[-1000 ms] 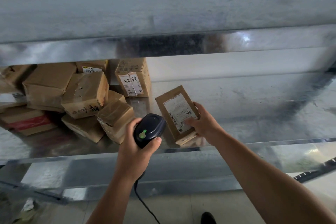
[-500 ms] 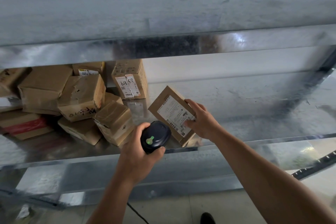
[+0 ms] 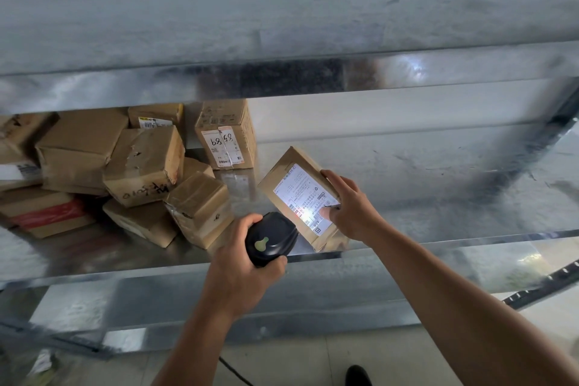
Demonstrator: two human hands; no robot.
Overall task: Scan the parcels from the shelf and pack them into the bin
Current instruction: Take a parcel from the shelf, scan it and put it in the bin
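A flat brown cardboard parcel [image 3: 289, 180] with a white shipping label stands tilted on the metal shelf [image 3: 438, 185]. My right hand [image 3: 347, 207] holds it by its right edge, thumb on the label. My left hand [image 3: 241, 266] grips a black barcode scanner [image 3: 271, 238] with a green mark on top, pointed at the label from just below. A bright spot of scanner light shows on the label near my thumb. No bin is in view.
Several brown cardboard parcels [image 3: 141, 166] are piled on the shelf's left half, one marked "68 58" [image 3: 225, 135]. An upper shelf [image 3: 282, 41] overhangs. The scanner's cable [image 3: 235, 371] hangs down toward the tiled floor, and a dark shoe [image 3: 357, 376] shows below.
The parcel has been tipped further, its label turned toward the scanner. My left hand brought the scanner closer to the label, and the scanner light now shines on it.
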